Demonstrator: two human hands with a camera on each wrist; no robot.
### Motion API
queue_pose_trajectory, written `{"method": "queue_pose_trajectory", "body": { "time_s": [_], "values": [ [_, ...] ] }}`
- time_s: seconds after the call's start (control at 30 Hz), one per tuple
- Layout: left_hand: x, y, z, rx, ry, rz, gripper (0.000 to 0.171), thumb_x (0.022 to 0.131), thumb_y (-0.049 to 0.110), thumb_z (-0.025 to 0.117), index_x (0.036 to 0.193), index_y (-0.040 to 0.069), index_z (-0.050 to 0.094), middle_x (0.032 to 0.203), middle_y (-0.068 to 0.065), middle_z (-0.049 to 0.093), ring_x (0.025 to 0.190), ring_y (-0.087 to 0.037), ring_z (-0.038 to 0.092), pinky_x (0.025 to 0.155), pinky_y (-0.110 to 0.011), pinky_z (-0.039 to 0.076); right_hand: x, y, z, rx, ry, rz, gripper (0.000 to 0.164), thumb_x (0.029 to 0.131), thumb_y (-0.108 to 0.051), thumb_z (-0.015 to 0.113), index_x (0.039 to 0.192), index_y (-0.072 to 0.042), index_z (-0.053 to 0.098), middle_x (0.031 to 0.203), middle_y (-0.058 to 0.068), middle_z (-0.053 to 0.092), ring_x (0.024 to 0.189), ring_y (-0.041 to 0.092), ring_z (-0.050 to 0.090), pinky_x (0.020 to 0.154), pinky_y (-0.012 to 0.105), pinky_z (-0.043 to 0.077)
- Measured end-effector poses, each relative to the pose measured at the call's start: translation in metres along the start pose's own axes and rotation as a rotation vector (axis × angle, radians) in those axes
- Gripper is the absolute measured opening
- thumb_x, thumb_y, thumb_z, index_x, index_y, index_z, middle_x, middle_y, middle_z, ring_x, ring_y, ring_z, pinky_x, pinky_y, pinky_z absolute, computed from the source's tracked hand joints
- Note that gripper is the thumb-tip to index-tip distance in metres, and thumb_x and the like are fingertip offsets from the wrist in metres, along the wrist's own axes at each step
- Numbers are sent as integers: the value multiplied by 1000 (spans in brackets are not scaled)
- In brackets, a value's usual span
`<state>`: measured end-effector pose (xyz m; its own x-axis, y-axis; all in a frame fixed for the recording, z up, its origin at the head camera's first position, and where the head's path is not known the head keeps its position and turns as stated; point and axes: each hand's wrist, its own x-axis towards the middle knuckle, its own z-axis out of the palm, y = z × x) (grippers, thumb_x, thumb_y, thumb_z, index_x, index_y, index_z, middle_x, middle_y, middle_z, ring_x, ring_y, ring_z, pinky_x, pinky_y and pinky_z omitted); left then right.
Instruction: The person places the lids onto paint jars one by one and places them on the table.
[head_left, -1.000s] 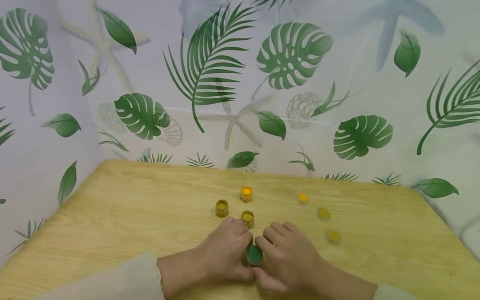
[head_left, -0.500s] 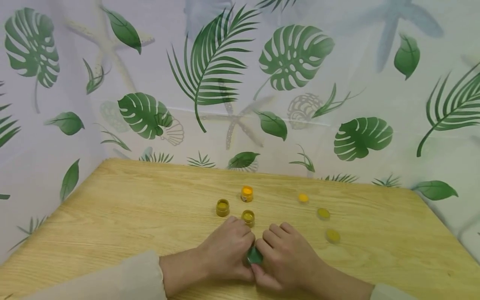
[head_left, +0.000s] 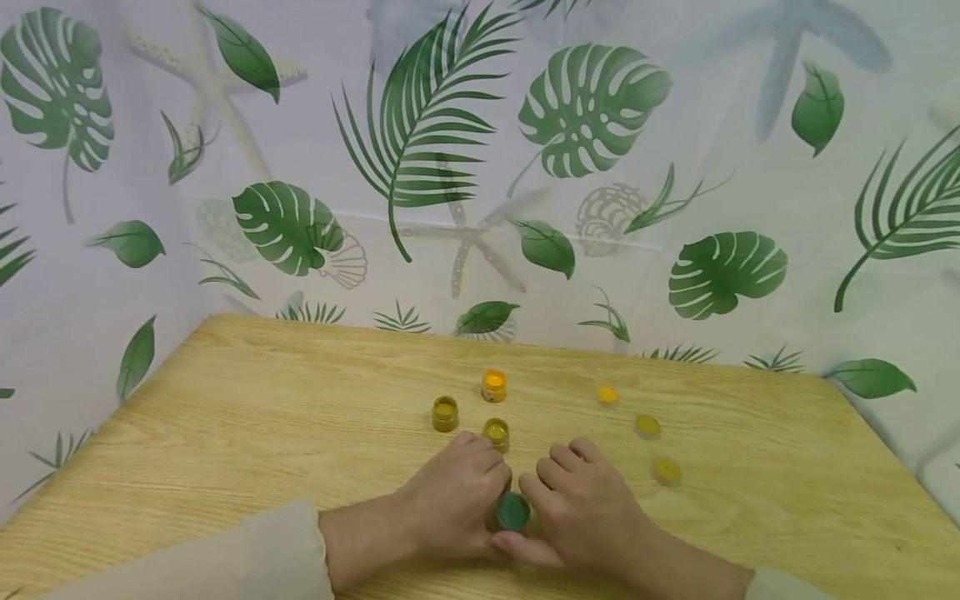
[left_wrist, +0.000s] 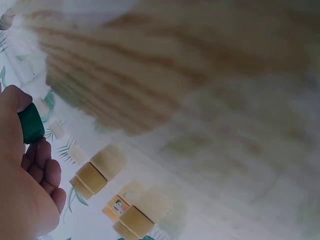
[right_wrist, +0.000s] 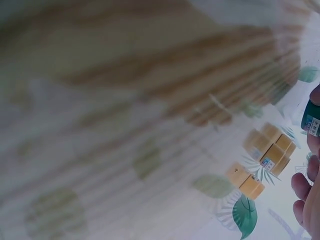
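A small green paint jar (head_left: 513, 512) stands upright between the two hands, near the front of the table in the head view. My left hand (head_left: 453, 500) grips it from the left, and the left wrist view has the green jar (left_wrist: 31, 123) between thumb and fingers. From the right, my right hand (head_left: 588, 504) pinches the same jar with thumb and curled index finger. A label shows on the jar (right_wrist: 312, 120) in the right wrist view. Just beyond the left knuckles stands an open ochre paint jar (head_left: 496, 434), its lower front partly covered.
Another open ochre jar (head_left: 445, 413) and an open orange-yellow jar (head_left: 493, 386) stand farther back on the wooden table (head_left: 300, 400). To the right lie three loose lids: a yellow lid (head_left: 607, 395), an ochre lid (head_left: 647, 427) and a nearer ochre lid (head_left: 666, 471). Leaf-print cloth hangs behind.
My right hand has turned about the green jar: half a second ago its thumb partly covered the green top, and now the round top shows again. The other jars and lids stay put.
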<state>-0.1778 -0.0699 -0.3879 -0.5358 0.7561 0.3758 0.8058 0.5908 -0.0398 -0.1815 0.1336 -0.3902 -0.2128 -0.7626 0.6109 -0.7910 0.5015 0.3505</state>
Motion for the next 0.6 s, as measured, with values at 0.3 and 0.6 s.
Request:
{"method": "queue_pose_trajectory", "body": {
  "time_s": [0.3,0.6],
  "values": [
    [1,1,0,-4,-32,-43,40,76,56,72,76,19,57,72,11,50,73,-5,45,77,-23,40,-3,-1,-3,62,-105,29,37,91,-51,43,83,-18,59,69,-6,44,64,14,43,65,32,36],
    [2,1,0,4,-41,-51,35,75,52,72,76,20,56,73,12,50,74,-6,46,78,-24,41,-4,-1,-4,57,-132,37,33,90,-48,43,81,-19,56,69,-7,43,65,14,42,67,32,35]
  ]
}}
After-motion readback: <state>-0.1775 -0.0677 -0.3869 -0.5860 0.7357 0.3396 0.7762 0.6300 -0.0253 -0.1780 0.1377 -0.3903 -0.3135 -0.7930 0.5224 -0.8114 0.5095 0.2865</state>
